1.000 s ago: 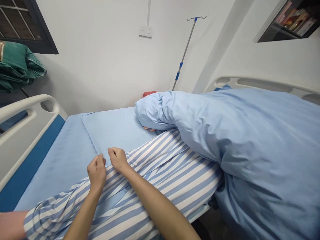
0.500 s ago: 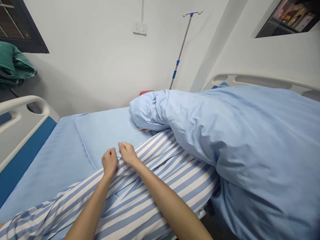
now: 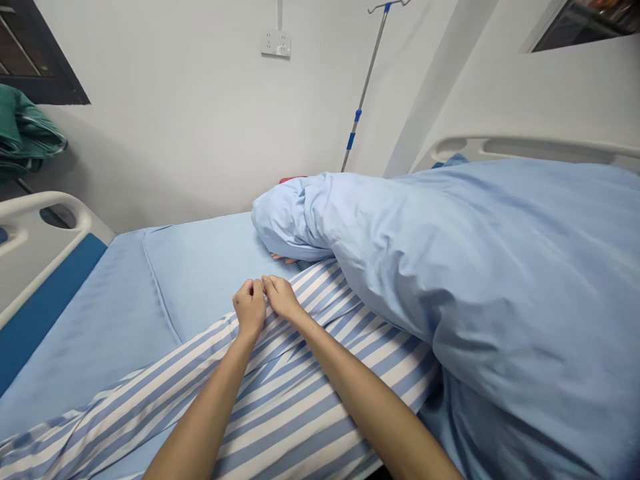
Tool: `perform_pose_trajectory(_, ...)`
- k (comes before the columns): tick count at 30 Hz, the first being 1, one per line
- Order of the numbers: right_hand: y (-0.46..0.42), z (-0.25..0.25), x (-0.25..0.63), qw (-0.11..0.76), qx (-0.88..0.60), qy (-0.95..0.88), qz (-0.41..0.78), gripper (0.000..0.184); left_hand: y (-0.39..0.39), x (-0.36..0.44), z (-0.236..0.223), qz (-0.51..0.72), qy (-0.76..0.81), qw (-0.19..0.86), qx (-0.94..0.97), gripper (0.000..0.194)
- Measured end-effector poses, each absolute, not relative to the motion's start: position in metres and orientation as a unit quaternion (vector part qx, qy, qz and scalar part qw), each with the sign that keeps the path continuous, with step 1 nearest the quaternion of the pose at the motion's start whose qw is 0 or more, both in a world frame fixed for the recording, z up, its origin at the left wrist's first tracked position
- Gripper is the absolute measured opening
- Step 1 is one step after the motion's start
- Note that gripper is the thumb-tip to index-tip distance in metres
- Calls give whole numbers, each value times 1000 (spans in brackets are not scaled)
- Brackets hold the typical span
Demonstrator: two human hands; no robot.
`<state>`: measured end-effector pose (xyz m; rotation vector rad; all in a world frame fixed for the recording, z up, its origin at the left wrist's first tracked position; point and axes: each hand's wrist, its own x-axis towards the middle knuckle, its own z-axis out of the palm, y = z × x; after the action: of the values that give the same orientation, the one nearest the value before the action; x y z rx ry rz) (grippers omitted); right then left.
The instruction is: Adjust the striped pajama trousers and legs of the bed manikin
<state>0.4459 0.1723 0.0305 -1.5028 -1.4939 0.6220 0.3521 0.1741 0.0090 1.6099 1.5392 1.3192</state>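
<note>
A blue-and-white striped garment [image 3: 310, 393] stretches across the bed from the lower left to under the light-blue quilt [image 3: 390, 240]. At its far edge my left hand [image 3: 249, 305] is closed, pinching the striped cloth. Right beside it, nearly touching, my right hand [image 3: 281, 295] is also closed on the same edge. The cloth between my fingers is mostly hidden by them. Fingertips of another hand [image 3: 284, 258] show beneath the quilt's near left edge, just beyond the garment; whatever else lies under the quilt is hidden.
A light-blue sheet [image 3: 210, 250] covers the bed. Pale bed boards stand at the left [image 3: 55, 267] and at the back right. Behind the bed rises an IV pole [image 3: 367, 87] against the wall, near a socket [image 3: 275, 43]. Green cloth [image 3: 25, 130] hangs at the far left.
Both my hands have shifted right along the garment's far edge, toward the quilt, and are closer together. The view has tilted slightly down.
</note>
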Motion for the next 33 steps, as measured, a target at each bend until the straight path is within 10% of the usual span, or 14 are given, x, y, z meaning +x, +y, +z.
perform_pose_trajectory(33,197,8,572,572,-610,-544,71,34,192,480,6,354,574,207,709,27)
